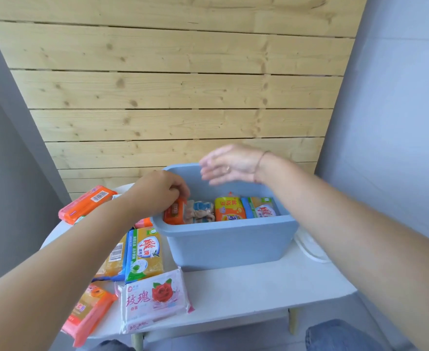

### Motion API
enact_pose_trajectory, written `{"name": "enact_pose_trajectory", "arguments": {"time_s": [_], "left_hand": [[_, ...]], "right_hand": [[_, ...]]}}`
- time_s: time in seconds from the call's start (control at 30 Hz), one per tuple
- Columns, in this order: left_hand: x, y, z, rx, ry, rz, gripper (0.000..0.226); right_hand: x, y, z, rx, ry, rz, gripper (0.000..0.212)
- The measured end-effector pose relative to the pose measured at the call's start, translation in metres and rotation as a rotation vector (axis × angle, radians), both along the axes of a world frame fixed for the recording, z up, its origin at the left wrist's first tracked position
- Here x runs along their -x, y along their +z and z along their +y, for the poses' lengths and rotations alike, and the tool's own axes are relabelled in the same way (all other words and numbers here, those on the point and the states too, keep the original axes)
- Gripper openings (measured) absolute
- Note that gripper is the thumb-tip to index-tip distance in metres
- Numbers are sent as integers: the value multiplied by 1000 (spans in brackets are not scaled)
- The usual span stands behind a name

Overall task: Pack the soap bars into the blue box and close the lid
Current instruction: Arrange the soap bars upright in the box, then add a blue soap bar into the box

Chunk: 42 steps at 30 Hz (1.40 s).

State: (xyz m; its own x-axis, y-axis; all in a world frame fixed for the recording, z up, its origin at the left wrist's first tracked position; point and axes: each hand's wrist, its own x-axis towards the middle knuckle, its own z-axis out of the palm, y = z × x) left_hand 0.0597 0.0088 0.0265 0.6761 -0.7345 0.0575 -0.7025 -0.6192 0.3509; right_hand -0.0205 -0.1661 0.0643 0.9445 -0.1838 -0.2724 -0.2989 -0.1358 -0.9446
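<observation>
Standing against a wall of pale knotty wooden planks, with grey walls to either side, a small white table carries everything. The blue box sits toward the table's far right part, lid off; a white shape just beside the box on the right may be the lid, though I cannot tell for sure.

Inside the box, packed upright in a row, are a pale blue-and-white bar, a yellow-orange bar and a green-and-yellow bar. The left hand reaches over the box's left rim, fingers pinched on an orange soap bar at the left end of that row. The right hand hovers above the box's far rim, fingers spread loose and holding nothing; it is motion-blurred.

On the table's left side lie loose bars: an orange pack at the far left edge, a green-and-yellow bar beside a yellow one, a pink rose-printed bar at the near edge, and an orange-pink pack at the near left corner.
</observation>
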Motion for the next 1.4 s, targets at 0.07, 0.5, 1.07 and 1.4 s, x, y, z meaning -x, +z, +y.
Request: {"name": "enact_pose_trajectory", "arguments": {"time_s": [0.07, 0.5, 1.07, 1.4], "left_hand": [[-1, -2, -4, 9, 28, -24, 33], [-6, -20, -41, -44, 90, -303, 30], [-3, -12, -34, 100, 198, -41, 34], [1, -11, -28, 404, 241, 44, 41]], "right_hand": [[11, 18, -47, 85, -213, -197, 30], [55, -93, -199, 792, -514, 281, 26], [40, -112, -199, 334, -809, 41, 33], [46, 9, -27, 15, -120, 0, 20]]}}
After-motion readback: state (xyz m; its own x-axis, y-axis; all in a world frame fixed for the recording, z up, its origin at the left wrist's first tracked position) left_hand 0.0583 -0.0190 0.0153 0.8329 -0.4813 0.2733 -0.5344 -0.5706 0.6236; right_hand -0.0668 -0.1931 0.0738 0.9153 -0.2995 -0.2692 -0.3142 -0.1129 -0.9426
